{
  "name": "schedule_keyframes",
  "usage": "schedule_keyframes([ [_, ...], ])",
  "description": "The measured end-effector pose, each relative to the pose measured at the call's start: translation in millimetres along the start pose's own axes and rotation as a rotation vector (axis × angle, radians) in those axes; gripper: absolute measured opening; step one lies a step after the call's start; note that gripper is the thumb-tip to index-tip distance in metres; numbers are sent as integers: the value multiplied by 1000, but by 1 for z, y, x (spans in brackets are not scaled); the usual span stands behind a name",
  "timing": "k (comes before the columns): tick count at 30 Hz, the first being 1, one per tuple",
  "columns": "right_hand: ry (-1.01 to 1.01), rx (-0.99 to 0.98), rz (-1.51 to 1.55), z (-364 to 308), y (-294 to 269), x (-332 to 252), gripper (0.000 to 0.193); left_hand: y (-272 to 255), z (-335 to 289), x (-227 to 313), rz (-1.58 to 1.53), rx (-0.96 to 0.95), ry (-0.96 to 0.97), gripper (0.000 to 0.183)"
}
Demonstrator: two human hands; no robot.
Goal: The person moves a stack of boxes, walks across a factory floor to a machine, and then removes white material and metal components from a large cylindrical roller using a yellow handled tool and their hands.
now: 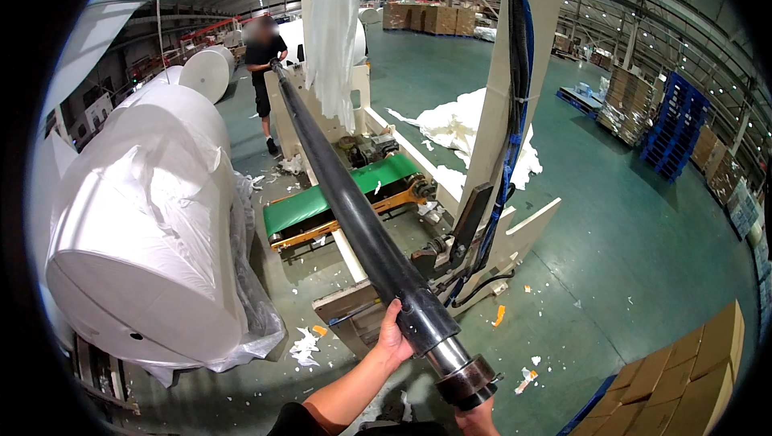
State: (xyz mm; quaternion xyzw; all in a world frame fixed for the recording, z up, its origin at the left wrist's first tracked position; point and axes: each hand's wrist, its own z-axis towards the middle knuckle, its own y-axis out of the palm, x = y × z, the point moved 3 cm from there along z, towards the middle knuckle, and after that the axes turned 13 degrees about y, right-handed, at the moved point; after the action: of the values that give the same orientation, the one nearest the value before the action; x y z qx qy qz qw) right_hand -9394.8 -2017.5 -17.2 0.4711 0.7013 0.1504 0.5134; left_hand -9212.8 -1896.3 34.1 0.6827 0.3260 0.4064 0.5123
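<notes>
A long black roll shaft [346,203] stretches from near my body to the far end of a beige machine frame [474,130]. Its near end narrows to a bright metal journal and a dark collar [466,381]. My left hand [394,338] grips the shaft's left side just before this end, the thumb on top and the fingers hidden beneath. Under the collar, my right hand [479,420] cups the tip, its fingers mostly out of sight. At the far end a person [262,54] in dark clothes has their hands by the shaft.
Large white paper rolls [153,299] lie on the left, partly wrapped in plastic. A green belt [338,192] sits below the shaft. Cables [515,114] run down the right post. Cardboard boxes [683,372] stand at lower right; crumpled white paper [462,130] and scraps litter the floor.
</notes>
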Motion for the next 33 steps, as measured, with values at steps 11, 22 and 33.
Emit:
schedule_keyframes([
  [11,67,86,-83,2,3,-1,30,-12,2,-4,13,-5,37,68],
  [22,260,33,316,3,-2,29,30,6,1,0,87,20,111,75],
  [33,281,-12,296,29,-30,13,33,8,5,-1,74,16,87,70],
])
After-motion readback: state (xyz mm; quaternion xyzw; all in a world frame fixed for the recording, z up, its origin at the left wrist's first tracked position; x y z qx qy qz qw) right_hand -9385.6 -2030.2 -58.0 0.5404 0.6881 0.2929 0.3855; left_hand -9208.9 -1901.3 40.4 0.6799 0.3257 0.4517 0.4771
